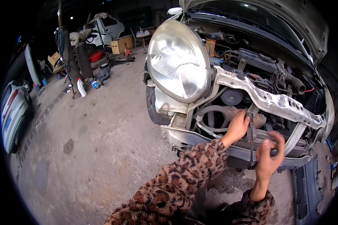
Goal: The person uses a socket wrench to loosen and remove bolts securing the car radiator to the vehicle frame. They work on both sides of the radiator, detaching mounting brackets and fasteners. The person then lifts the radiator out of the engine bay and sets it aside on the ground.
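At the front of a car with its hood raised, my left hand (236, 129) grips the upper end of a long, dark metal wrench (251, 140). The wrench hangs almost upright before the radiator area, just below the pale upper crossbar (266, 99). To the right of the wrench is my right hand (267, 155), raised with fingers curled and slightly blurred. A small dark rounded piece shows between its thumb and fingers; its kind cannot be made out. Behind my left hand run a pale curved hose (210, 110) and other engine parts, partly hidden by the hand.
A large headlight (180, 62) sits at the car's left corner. The metal bumper beam (184, 138) runs below my hands. A dark plastic panel (308, 187) lies on the floor at right. Farther left are a white bottle (82, 87), a red basin (96, 56) and parked cars.
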The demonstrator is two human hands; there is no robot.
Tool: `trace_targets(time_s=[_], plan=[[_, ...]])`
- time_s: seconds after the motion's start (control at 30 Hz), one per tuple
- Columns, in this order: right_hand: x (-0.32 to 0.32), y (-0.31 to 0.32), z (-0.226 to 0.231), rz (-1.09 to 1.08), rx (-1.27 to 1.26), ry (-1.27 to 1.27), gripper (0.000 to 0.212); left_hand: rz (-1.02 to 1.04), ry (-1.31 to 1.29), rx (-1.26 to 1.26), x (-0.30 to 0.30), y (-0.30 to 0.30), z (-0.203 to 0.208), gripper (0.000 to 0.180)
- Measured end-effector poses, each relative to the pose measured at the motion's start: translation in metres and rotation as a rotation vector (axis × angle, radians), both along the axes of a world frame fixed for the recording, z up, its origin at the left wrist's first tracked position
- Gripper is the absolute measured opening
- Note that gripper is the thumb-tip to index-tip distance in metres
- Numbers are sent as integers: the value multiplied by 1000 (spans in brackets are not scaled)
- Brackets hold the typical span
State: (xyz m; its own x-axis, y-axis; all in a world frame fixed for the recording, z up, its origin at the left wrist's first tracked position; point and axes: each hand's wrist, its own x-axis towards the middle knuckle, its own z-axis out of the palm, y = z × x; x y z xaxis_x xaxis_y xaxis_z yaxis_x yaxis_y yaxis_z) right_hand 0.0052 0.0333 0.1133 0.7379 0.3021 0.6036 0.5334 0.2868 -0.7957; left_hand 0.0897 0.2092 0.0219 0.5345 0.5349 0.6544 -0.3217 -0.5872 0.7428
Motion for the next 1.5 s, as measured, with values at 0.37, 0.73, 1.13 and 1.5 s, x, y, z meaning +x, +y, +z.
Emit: trace_targets(time_s=[0.37, 0.73, 1.13, 1.5], plan=[[18, -13, 3, -113, 318, 208, 15, -110, -45, -105, 5, 1, 4, 26], [25, -8, -19, 143, 799, 442, 10, -101, -78, -137, -2, 2, 5, 25], [-25, 24, -5, -112, -473, -627, 13, -116, -60, -138, -11, 8, 7, 24], [32, -4, -42, 105, 848, 658, 11, -116, -67, -123, -16, 6, 13, 35]])
